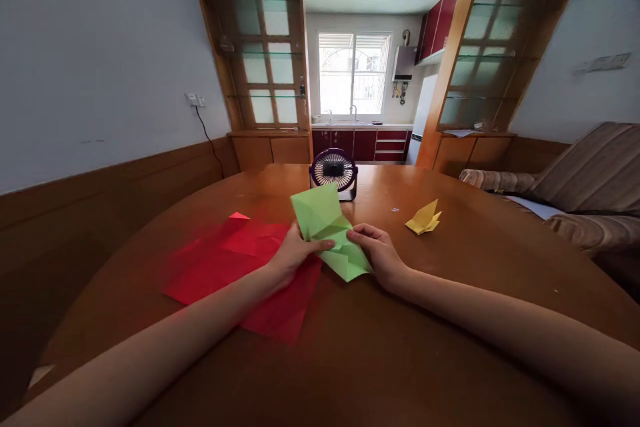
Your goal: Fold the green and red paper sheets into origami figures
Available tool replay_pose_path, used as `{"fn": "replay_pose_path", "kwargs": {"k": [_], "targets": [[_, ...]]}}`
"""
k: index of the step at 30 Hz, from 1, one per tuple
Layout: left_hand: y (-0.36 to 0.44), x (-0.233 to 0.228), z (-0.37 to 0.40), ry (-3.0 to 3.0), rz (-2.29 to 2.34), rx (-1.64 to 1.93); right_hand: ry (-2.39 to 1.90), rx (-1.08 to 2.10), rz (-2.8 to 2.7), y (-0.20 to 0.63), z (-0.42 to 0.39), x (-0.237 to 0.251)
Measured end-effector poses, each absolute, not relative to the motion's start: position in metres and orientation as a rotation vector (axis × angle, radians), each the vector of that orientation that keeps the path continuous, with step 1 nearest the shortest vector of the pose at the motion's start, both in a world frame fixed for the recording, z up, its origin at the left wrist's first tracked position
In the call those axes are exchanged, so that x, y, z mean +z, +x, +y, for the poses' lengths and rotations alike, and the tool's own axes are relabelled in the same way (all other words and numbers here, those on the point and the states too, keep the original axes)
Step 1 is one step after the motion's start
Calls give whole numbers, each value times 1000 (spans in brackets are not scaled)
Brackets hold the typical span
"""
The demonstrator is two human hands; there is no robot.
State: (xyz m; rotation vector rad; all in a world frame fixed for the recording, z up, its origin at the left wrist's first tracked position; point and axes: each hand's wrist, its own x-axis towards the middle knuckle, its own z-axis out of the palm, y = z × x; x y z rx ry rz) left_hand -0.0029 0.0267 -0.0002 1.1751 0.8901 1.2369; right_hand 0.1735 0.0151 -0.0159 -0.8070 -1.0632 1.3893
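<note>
A creased sheet of light green origami paper [320, 210] is held up over the table, partly folded and tilted. My left hand [293, 255] grips its left edge, the thumb lying across the front and the fingers behind, mostly hidden. On the right side, my right hand [380, 253] pinches the same paper between thumb and fingers. Under and beside my left forearm lie red paper sheets [210, 267], overlapping on the table. A folded yellow paper figure [424, 219] stands farther off to the right, apart from my hands.
A small dark desk fan [333, 170] stands behind the green paper on the round wooden table [450, 347]. A tiny scrap [395, 209] lies near the yellow figure. A striped armchair [590, 173] is at the right, and a wall [100, 67] with a socket rises on the left.
</note>
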Motion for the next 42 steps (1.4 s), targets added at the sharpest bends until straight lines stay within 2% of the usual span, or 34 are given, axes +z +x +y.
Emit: {"fn": "replay_pose_path", "kwargs": {"k": [6,13,20,23,28,31,36,42], "targets": [[-8,-8,36,986,826,1193,-769,1382,-858,180,29,-14],[-3,-1,36,906,715,1269,-778,1354,-1004,177,28,-17],[1,22,17,1023,633,1003,-687,1464,-1209,173,15,-9],[2,24,10,1187,681,1002,-767,1376,-1187,174,12,-4],[2,18,5,1637,919,1373,-965,1046,-1262,183,17,4],[0,16,7,1776,903,1437,-952,899,-1272,188,22,6],[-5,18,23,1483,993,1466,-846,1141,-1288,191,30,10],[-23,29,42,976,945,1304,-1063,1378,-1141,201,37,15]]}}
